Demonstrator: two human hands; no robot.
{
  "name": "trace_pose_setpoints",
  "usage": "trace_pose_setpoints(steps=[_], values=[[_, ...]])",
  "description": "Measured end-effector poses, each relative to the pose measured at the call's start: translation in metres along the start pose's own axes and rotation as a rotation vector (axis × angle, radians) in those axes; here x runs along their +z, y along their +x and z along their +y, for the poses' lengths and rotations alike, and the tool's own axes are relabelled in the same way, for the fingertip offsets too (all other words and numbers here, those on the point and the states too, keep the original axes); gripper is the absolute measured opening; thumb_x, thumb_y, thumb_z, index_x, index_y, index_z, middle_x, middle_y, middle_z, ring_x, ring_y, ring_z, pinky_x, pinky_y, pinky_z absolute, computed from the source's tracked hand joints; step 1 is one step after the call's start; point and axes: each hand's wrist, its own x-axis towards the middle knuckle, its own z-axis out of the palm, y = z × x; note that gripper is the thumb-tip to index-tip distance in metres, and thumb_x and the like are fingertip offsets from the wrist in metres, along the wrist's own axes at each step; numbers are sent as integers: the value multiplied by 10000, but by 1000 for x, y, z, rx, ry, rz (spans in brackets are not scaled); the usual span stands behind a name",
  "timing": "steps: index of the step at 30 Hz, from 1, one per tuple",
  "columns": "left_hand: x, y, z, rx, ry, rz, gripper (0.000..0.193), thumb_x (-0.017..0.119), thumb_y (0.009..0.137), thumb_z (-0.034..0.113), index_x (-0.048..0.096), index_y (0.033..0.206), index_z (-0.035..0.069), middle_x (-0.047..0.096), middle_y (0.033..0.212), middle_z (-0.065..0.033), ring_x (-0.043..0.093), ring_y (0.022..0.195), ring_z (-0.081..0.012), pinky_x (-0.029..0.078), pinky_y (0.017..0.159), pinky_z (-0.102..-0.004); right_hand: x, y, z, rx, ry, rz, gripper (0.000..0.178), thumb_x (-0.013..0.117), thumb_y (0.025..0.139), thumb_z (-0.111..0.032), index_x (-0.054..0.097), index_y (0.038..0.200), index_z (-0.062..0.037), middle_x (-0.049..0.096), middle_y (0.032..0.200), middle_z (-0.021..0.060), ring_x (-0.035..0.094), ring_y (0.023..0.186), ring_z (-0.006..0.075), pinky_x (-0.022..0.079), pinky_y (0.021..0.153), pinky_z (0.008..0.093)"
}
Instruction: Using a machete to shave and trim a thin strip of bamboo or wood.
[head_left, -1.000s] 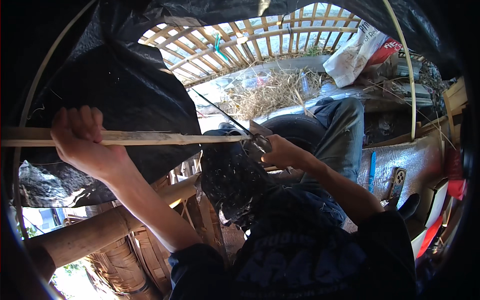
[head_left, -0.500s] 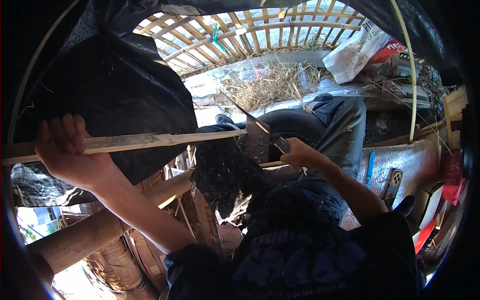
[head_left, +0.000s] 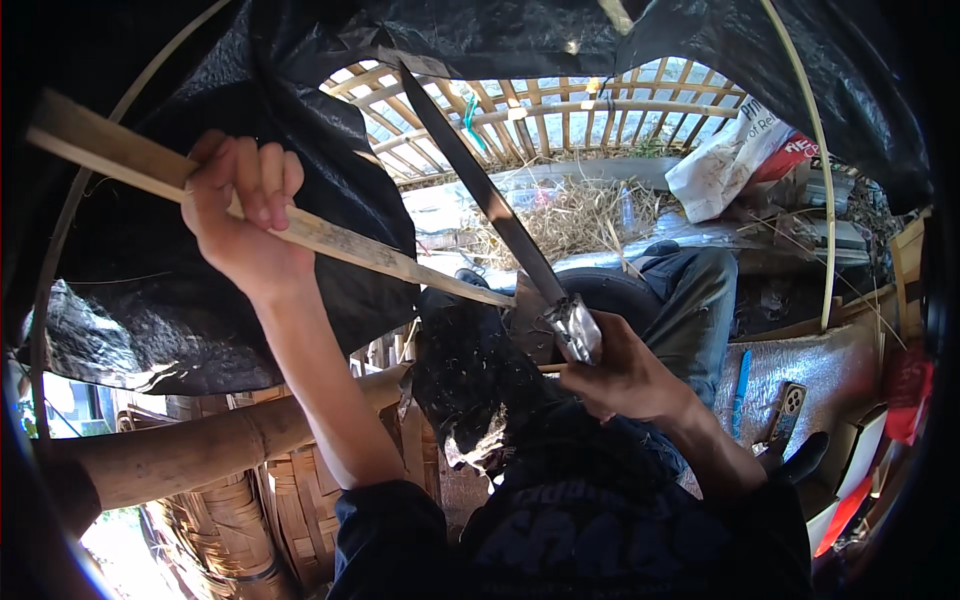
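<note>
My left hand [head_left: 245, 225] is closed around a long split bamboo strip [head_left: 370, 258], held up at the left and sloping down to the right. The strip's lower end meets a brown flat piece [head_left: 528, 312] by my left knee, which a dark cloth [head_left: 460, 345] covers. In my right hand [head_left: 630, 378] is a machete [head_left: 490, 200], gripped by its silvery handle. Its dark blade points up and away to the left, apart from the strip.
A thick bamboo pole [head_left: 200, 455] crosses at lower left above woven bamboo [head_left: 215, 515]. Black plastic sheeting [head_left: 340, 200] hangs at left. Beyond my legs are a tyre [head_left: 603, 285], dry grass [head_left: 575, 215] and a white sack [head_left: 710, 175]. A phone [head_left: 787, 412] lies at right.
My left hand has risen and moved right, tipping the bamboo strip's left end up. My right hand has turned and come nearer, with the machete blade swung up.
</note>
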Motion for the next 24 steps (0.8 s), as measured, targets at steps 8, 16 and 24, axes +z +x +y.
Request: trace_pose_setpoints(steps=[8, 16, 24], values=[[22, 2, -8, -9, 15, -3, 84, 461, 768, 57, 465, 808, -17, 266, 450, 4, 216, 365, -68, 198, 411, -224, 46, 1, -29, 38, 92, -38, 539, 584, 790, -18, 272, 1220, 79, 541, 846, 124, 522, 553, 86, 459, 527, 244], [20, 1, -6, -34, 22, -12, 41, 455, 773, 48, 447, 741, 23, 258, 438, 22, 222, 359, -63, 198, 416, -227, 37, 6, -27, -43, -175, -91, 374, 491, 765, -39, 408, 1103, 100, 467, 493, 39, 457, 353, 106, 344, 317, 248], [30, 0, -10, -7, 5, -12, 28, 461, 771, 29, 449, 754, 10, 265, 438, 16, 224, 363, -63, 197, 408, -219, 35, -5, -5, -216, -183, 144, 581, 635, 785, -109, 281, 1198, 96, 497, 975, 175, 511, 879, 132, 439, 702, 219]])
